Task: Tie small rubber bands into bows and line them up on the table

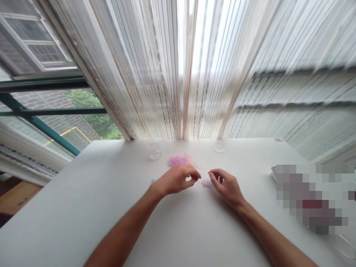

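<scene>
Over the middle of the white table, my left hand (182, 178) is closed in a pinch, thumb against the fingers. A thin pale bit shows at its fingertips, too small to name. My right hand (226, 185) faces it a short gap away, its fingers curled together; whatever they hold cannot be made out. Between and below the hands lies a small lilac cluster of thin strands or loops (205, 183). Behind my left hand sits a larger heap of pink, blue and yellowish small pieces (180, 160). A little turquoise piece (153, 181) shows beside my left wrist.
A transparent round container (154, 151) stands at the back left of the white table (83, 207), and a transparent round lid or dish (219, 147) at the back right. A blurred-out object (308, 200) lies on the right. Striped sheer curtains (178, 74) hang behind.
</scene>
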### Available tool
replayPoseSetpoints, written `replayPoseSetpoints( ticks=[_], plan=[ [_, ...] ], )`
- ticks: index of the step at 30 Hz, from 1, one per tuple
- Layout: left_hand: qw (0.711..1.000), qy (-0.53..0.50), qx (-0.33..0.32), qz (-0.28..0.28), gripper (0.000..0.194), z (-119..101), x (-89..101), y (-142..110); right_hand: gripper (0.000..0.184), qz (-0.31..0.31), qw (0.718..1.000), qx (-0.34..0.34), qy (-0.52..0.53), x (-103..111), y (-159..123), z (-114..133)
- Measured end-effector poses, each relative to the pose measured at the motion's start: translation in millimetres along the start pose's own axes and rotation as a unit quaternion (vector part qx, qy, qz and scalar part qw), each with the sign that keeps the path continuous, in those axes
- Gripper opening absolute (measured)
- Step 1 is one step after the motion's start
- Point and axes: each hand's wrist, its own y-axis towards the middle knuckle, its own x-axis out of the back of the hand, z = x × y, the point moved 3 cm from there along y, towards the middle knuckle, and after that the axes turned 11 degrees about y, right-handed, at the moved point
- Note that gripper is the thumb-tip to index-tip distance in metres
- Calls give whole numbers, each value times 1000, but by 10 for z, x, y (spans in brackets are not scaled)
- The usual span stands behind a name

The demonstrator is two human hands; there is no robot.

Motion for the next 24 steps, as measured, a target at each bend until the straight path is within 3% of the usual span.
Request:
replayPoseSetpoints(
  ticks=[3,7,10,16,20,24],
  plan=[
    [999,18,-14,29,22,-37,-257,-224,23,-1,999,38,-6,-26,-32,61],
    [999,-3,-37,-3,19,-30,-428,-537,18,59,994,92,-3,-136,-131,175],
    [999,-10,-27,-37,17,28,-432,-670,14,135,983,128,3,-231,-225,271],
    [999,15,29,6,20,157,-333,-766,12,251,957,145,-16,-318,-344,396],
    [998,41,50,19,17,186,-267,-813,11,291,947,129,-36,-345,-384,385],
    [996,59,59,34,8,179,-266,-826,7,286,948,126,-50,-369,-408,362]
  ],
)
